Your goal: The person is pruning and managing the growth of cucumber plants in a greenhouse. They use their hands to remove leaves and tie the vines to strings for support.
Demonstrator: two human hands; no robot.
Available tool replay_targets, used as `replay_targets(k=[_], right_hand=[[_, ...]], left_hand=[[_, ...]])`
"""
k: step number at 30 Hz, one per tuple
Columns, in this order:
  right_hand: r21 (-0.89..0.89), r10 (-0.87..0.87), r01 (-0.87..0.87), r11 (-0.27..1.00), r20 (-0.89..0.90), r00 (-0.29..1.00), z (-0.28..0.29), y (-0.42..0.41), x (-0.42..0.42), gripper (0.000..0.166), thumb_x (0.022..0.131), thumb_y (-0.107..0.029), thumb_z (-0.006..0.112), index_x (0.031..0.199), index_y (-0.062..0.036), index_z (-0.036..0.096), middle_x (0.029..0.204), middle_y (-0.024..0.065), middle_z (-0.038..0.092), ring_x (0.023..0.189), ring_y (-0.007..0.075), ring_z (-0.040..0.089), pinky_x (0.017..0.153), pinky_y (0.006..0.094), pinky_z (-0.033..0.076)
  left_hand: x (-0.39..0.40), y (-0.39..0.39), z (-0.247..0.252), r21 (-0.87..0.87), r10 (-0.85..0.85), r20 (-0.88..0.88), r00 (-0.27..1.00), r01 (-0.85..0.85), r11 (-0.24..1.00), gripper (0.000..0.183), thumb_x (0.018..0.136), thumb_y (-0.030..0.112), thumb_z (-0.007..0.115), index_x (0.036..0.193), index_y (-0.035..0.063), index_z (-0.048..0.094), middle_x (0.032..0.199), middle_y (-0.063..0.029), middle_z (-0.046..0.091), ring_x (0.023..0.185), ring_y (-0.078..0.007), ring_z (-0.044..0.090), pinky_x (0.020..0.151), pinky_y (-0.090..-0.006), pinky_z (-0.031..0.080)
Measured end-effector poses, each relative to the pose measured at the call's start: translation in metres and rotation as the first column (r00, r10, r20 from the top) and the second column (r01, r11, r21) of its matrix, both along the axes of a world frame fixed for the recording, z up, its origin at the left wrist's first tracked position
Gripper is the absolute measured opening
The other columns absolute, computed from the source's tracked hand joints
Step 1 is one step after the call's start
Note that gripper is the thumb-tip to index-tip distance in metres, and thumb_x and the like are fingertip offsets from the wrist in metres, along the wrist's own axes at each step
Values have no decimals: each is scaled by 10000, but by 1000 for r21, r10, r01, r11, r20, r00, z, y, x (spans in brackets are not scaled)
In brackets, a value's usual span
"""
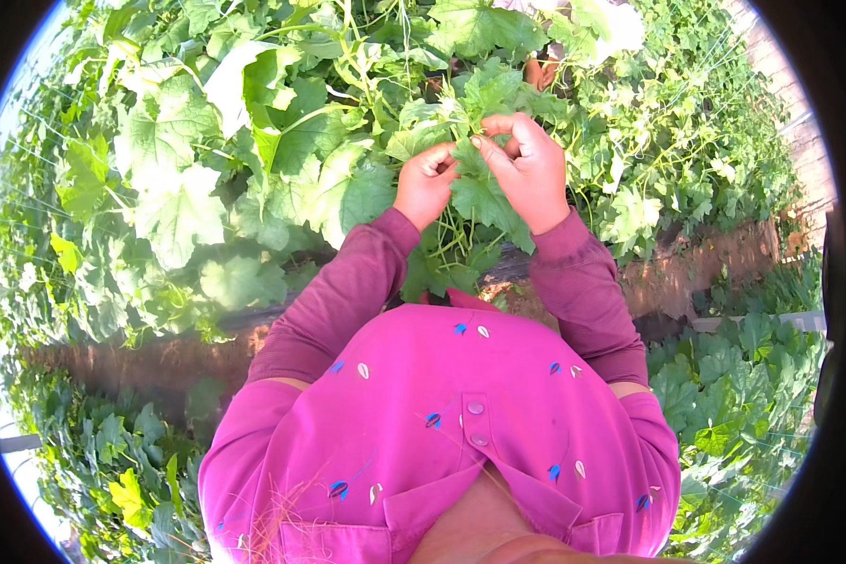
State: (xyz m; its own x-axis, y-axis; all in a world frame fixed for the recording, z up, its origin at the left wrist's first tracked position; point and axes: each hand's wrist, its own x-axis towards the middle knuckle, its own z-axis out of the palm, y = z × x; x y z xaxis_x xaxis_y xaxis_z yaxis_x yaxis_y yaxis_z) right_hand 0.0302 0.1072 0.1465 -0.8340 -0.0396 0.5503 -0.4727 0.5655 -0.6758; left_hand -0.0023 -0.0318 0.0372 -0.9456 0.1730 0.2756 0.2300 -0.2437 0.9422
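My right hand (529,173) pinches a leafy vine shoot (465,116) between thumb and forefinger, just below its young leaves. Close by on the left, my left hand (424,187) has its thumb and fingers drawn together on the same shoot, lower down; leaf edges and the fingers themselves partly hide what lies between the tips. A broad lobed leaf (481,197) hangs between the two hands. Thin stems and tendrils (458,240) trail beneath it, in front of my body.
Dense climbing vines with large leaves (180,204) fill the far side. A thin string (404,42) hangs among them. Bare soil (712,261) runs along the row's foot. More leafy plants (733,395) grow behind me on both sides. A pale object (620,32) shows beyond the foliage.
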Motion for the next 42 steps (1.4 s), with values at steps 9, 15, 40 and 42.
replay_targets(k=[9, 15, 40, 42], right_hand=[[366, -16, 55, 929, -110, 994, 9, 13, 11, 92, 707, -123, 629, 744, -104, 547, 708, 74, 545, 576, 279, 561, 496, 367, 440], [42, 230, -229, 973, -39, 972, 6, 4, -4, 148, 729, -32, 640, 675, -56, 504, 626, 9, 518, 510, 84, 507, 455, 259, 379], [-747, 544, -445, 494, -134, 828, 60, 156, -87, 288, 934, -162, 500, 1184, -20, 493, 782, 7, 474, 497, 52, 339, 439, 177, 297], [-796, 356, -378, 472, -220, 908, 9, 225, -42, 290, 936, -138, 489, 1203, -23, 488, 803, 17, 486, 546, 56, 369, 454, 171, 315]], left_hand=[[8, 5, -17, -255, 70, -133, 989, -102, 961, 303, 822, -44, 554, 1113, 37, 567, 802, 18, 522, 699, -58, 487, 623, -214, 437], [-2, -12, -47, -149, 80, -88, 993, -92, 984, 220, 793, -73, 517, 990, 12, 566, 759, 9, 442, 667, -59, 448, 592, -226, 415], [32, -74, -99, -610, 27, 116, 993, 49, 791, 172, 830, 78, 516, 982, 28, 578, 731, -103, 593, 656, -190, 544, 642, -304, 441], [24, -62, -88, -626, 26, 243, 970, 136, 768, 217, 844, 96, 521, 1044, 31, 574, 756, -91, 599, 680, -181, 548, 665, -292, 444]])
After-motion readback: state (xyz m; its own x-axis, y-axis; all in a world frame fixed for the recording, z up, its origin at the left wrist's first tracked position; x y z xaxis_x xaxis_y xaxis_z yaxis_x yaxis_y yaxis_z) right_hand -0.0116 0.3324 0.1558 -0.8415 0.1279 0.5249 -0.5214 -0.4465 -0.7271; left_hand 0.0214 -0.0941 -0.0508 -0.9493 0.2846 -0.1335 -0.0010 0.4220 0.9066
